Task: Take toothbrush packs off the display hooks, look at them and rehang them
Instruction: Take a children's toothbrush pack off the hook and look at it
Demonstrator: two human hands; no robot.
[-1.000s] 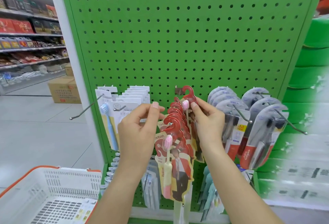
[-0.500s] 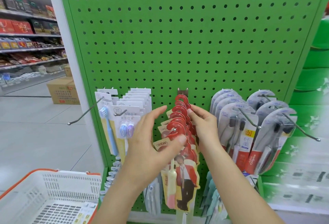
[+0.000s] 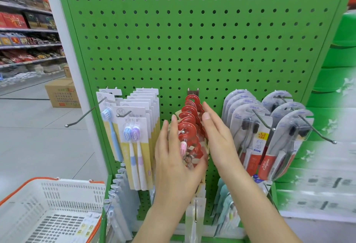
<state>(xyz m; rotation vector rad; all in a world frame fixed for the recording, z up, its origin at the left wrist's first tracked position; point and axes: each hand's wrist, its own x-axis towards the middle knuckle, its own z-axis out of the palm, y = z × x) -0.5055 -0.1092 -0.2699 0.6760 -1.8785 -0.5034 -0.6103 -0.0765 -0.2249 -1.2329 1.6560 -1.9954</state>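
Toothbrush packs (image 3: 189,127) between both hands

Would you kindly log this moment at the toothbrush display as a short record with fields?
setting: green pegboard in a shop aisle
middle hook: red packs, all hanging
left hand: fingers straight, flat against the left side of the red packs
right hand: fingers straight, at their right side
left hooks: white packs
right hooks: grey packs
lower left: white basket with orange rim
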